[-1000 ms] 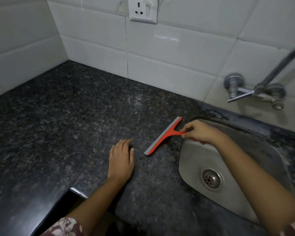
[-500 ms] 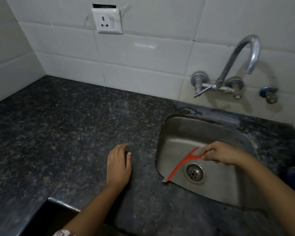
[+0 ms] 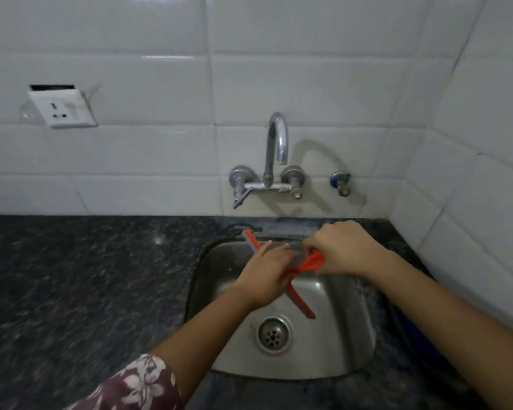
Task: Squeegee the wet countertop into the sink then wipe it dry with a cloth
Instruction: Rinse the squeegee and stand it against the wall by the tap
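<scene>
An orange squeegee (image 3: 299,300) with a grey rubber blade hangs over the steel sink (image 3: 347,344), its blade running from the sink's back left rim down toward the drain (image 3: 273,332). My right hand (image 3: 342,247) grips its orange handle above the back of the basin. My left hand (image 3: 265,273) lies flat against the middle of the blade, fingers stretched along it, hiding that part. The dark speckled granite countertop (image 3: 86,285) spreads to the left of the sink. No cloth is in view.
A chrome tap (image 3: 276,155) with a lever juts from the white tiled wall above the sink, and a small blue valve (image 3: 339,182) sits to its right. A wall socket (image 3: 62,109) is at upper left. Something blue (image 3: 409,327) shows right of the sink.
The squeegee went from the countertop over the sink's rim into the basin. My left hand left the counter and now rests on the blade. The view turned right toward the sink.
</scene>
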